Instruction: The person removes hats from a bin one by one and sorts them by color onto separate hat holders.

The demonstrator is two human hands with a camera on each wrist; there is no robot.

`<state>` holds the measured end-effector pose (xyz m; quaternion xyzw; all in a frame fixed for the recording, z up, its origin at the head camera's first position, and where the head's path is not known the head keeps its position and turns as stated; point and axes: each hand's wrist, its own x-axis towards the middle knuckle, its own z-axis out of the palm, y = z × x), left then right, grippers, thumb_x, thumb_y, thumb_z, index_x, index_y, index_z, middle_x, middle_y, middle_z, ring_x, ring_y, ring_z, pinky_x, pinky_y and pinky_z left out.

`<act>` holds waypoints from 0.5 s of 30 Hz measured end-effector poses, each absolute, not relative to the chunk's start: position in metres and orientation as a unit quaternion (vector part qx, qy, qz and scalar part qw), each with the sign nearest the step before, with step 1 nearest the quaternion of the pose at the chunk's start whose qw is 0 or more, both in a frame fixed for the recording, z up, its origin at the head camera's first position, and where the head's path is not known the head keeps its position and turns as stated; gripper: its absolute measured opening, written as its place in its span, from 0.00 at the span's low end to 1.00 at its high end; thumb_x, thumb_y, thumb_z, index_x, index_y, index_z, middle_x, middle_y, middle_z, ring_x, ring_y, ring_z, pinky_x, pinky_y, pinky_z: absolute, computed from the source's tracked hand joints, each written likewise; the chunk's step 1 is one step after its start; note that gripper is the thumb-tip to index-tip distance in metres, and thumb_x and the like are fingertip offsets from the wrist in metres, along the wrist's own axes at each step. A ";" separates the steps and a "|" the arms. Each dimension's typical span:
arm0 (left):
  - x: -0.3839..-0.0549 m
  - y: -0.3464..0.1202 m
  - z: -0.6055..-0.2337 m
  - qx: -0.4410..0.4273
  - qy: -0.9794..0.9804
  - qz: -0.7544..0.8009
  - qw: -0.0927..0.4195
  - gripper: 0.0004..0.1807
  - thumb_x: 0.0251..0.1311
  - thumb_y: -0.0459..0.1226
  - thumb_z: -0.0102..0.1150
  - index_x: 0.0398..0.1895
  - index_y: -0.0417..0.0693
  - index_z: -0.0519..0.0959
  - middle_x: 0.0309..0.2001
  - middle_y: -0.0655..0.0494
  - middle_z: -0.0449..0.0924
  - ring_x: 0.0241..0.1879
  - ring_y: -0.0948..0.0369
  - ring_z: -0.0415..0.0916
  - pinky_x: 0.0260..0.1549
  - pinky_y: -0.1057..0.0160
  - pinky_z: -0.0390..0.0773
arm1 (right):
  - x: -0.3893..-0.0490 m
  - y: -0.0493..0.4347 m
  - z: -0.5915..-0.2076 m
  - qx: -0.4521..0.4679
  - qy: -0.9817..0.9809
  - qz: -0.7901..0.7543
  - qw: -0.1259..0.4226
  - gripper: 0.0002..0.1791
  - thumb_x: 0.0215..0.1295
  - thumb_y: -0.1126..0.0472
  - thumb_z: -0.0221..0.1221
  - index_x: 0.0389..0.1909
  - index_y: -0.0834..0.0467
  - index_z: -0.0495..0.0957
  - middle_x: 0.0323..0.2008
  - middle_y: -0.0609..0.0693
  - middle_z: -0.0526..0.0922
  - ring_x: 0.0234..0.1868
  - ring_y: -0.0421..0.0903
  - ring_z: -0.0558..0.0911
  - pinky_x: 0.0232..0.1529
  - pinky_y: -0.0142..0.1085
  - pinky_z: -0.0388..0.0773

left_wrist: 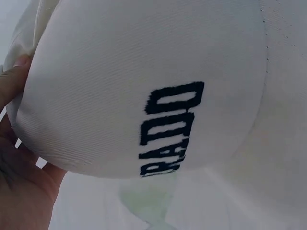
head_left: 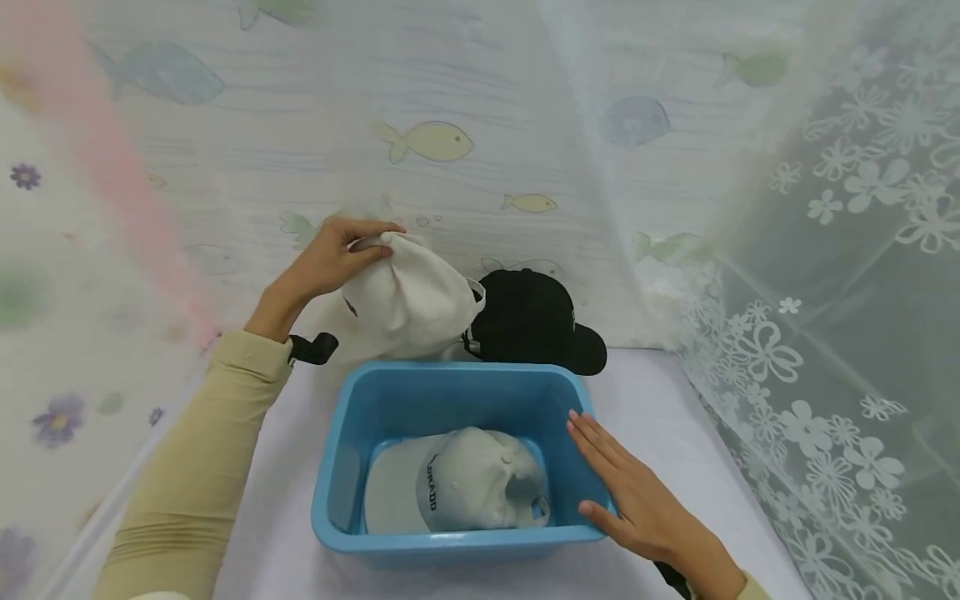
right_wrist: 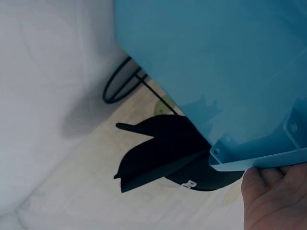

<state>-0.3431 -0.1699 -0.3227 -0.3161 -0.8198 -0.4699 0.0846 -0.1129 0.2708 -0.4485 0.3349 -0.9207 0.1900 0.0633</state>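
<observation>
My left hand (head_left: 333, 254) pinches the top of a white baseball cap (head_left: 420, 300) between thumb and fingers, behind the blue plastic bin (head_left: 457, 367). In the left wrist view, dark letters show on the front of this cap (left_wrist: 96, 96), and the thumb presses its fabric at the left. My right hand (head_left: 645, 504) rests with fairly straight fingers on the bin's right rim. Inside the bin lies a pale cap (head_left: 480, 483), brim to the left, dark lettering on its front. A black cap (head_left: 528, 321) is just behind the bin, its brim pointing right.
A black wire stand (right_wrist: 139, 76) shows below the black cap in the right wrist view. White cloth (head_left: 637, 392) covers the table. A fish-print curtain (head_left: 450, 75) hangs behind, and a sheer flowered curtain (head_left: 840, 375) is on the right.
</observation>
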 end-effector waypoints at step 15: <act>-0.362 -0.185 -0.366 -0.271 -0.839 -0.471 -0.013 0.25 0.73 0.38 0.58 0.71 0.46 0.73 0.72 0.45 0.70 0.67 0.50 0.72 0.58 0.62 0.76 | -0.113 0.269 -0.450 0.336 -0.918 0.201 0.059 0.45 0.72 0.44 0.56 0.82 0.53 0.47 0.81 0.55 0.52 0.82 0.48 0.46 0.76 0.22 0.36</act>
